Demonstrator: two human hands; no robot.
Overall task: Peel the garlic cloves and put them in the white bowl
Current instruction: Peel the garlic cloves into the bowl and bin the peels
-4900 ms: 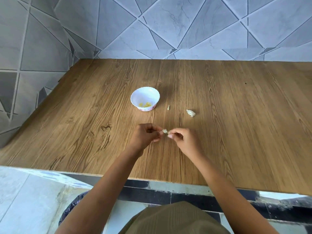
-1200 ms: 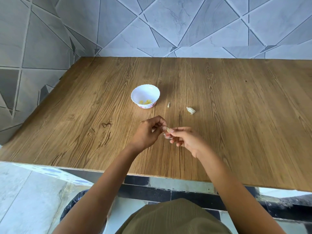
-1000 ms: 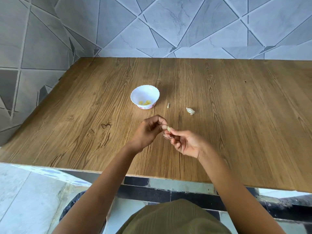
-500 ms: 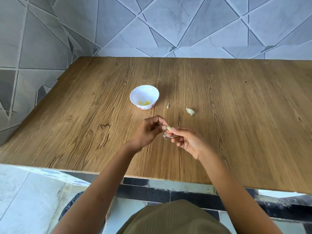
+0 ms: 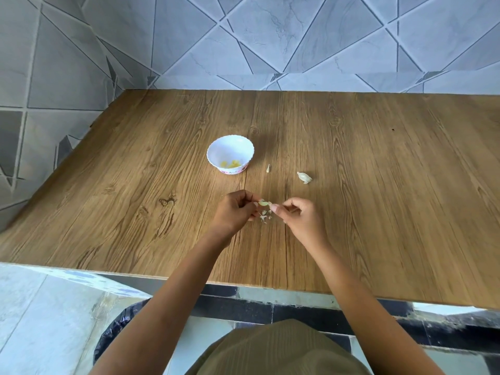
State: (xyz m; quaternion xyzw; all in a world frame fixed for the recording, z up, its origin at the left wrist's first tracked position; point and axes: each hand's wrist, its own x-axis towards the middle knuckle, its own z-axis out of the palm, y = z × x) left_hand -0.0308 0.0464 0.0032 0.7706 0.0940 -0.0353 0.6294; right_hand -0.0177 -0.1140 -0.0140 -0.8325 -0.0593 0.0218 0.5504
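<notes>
My left hand (image 5: 235, 209) and my right hand (image 5: 300, 216) meet above the wooden table (image 5: 378, 185), both pinching one small pale garlic clove (image 5: 263, 203) between their fingertips. Bits of papery skin (image 5: 265, 215) lie on the table just under the clove. The white bowl (image 5: 230, 154) stands beyond my left hand, with yellowish peeled cloves (image 5: 231, 164) in its bottom. An unpeeled clove (image 5: 304, 177) lies to the right of the bowl, beyond my right hand.
A thin sliver of garlic or skin (image 5: 268, 168) lies between the bowl and the unpeeled clove. Grey tiled walls close the table's far and left sides. A dark bin bag (image 5: 113, 331) sits below the table's near edge, by my left arm.
My right hand turned from palm-up to fingers curled and moved slightly right. Skin bits now lie on the table under the clove. Both hands kept hold of the clove.
</notes>
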